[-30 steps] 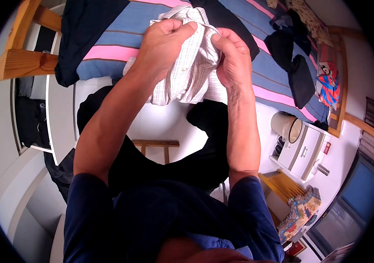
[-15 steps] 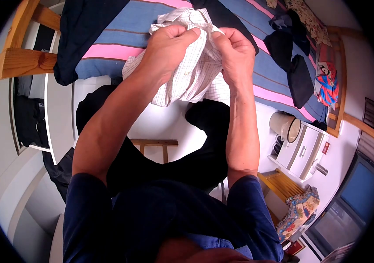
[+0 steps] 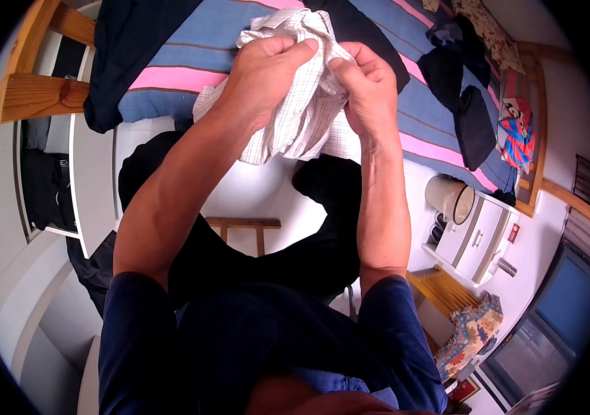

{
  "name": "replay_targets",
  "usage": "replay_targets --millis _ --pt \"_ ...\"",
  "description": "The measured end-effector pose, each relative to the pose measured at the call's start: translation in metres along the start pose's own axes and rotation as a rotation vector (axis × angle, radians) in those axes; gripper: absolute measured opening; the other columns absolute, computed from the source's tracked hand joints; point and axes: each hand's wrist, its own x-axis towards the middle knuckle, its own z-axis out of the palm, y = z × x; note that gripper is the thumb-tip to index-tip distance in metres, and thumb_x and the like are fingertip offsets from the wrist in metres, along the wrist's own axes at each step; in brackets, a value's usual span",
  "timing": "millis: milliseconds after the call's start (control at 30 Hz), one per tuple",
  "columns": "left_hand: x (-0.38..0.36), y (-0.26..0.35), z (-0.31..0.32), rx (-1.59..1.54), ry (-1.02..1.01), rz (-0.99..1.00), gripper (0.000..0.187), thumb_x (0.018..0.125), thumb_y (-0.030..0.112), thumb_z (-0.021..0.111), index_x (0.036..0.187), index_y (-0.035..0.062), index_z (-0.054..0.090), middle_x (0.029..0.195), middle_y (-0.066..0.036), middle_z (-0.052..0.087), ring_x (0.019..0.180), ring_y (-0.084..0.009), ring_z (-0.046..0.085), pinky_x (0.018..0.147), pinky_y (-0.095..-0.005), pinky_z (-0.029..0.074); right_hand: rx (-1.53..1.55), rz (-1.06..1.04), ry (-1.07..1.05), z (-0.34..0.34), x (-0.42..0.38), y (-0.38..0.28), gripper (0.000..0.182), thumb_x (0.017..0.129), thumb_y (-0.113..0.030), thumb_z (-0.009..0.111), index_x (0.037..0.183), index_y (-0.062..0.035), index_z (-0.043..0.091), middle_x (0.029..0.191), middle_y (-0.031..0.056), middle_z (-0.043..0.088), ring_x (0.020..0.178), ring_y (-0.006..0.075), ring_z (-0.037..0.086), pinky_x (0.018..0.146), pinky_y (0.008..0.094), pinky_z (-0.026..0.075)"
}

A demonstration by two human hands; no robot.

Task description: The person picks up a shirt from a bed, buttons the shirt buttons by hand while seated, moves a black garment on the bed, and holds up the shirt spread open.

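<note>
A white checked button-up shirt (image 3: pixel 300 104) hangs bunched from both hands at the edge of the bed. My left hand (image 3: pixel 264 76) is closed on the cloth near the front edge, thumb pressed along the fabric. Opposite it, my right hand (image 3: pixel 369 79) pinches the other side of the shirt between thumb and fingers. Small buttons show down the strip between the hands. The lower part of the shirt droops in folds above my lap, and its far part rests toward the bed. The fingertips are partly hidden by cloth.
The striped bed (image 3: pixel 433 149) carries a dark garment (image 3: pixel 136 55) on the left and black clothes (image 3: pixel 474 128) on the right. An open drawer (image 3: pixel 93 187) with folded clothes stands at left. At right are a bin (image 3: pixel 449 197) and a white cabinet (image 3: pixel 478 242).
My right hand has shifted slightly left, closer to my left hand, and the shirt's folds have moved a little. My left hand stays nearly in place.
</note>
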Motion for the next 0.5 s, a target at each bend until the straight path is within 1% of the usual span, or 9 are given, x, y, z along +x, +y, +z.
replay_targets --millis 133,233,400,500 --pt "-0.0012 0.0019 -0.0012 -0.020 -0.025 -0.019 0.024 0.097 0.023 0.065 0.100 -0.0004 0.068 0.084 -0.003 0.069 0.071 -0.0074 0.063 0.065 -0.0222 0.051 0.015 0.001 -0.019 -0.0009 0.0011 0.0012 0.012 0.087 -0.004 0.064 0.096 0.0029 0.066 0.085 0.0030 0.067 0.072 0.0067 0.059 0.067 0.0205 0.047" --pt "-0.0021 0.0037 -0.0015 0.000 -0.052 -0.005 0.025 0.097 0.023 0.064 0.102 -0.0010 0.068 0.087 -0.005 0.069 0.074 -0.0085 0.065 0.067 -0.0229 0.052 0.044 0.019 -0.001 -0.0009 0.0018 0.0022 0.013 0.086 -0.004 0.063 0.097 0.0028 0.066 0.085 0.0035 0.067 0.072 0.0073 0.060 0.068 0.0209 0.048" --pt "-0.0015 0.0035 -0.0014 -0.021 -0.053 -0.021 0.026 0.097 0.021 0.064 0.108 -0.0023 0.067 0.094 -0.007 0.070 0.080 -0.0106 0.067 0.072 -0.0243 0.054 0.214 0.068 -0.016 -0.0007 0.0047 0.0053 0.016 0.088 -0.006 0.060 0.099 0.0044 0.066 0.089 0.0066 0.069 0.075 0.0102 0.063 0.071 0.0239 0.051" --pt "0.0005 0.0015 -0.0031 -0.057 -0.062 -0.015 0.026 0.097 0.021 0.063 0.107 -0.0020 0.067 0.094 -0.007 0.070 0.081 -0.0109 0.067 0.072 -0.0247 0.054 0.247 0.074 -0.031 -0.0001 0.0047 0.0048 0.018 0.089 -0.006 0.058 0.102 0.0057 0.066 0.091 0.0073 0.069 0.078 0.0112 0.064 0.074 0.0252 0.052"
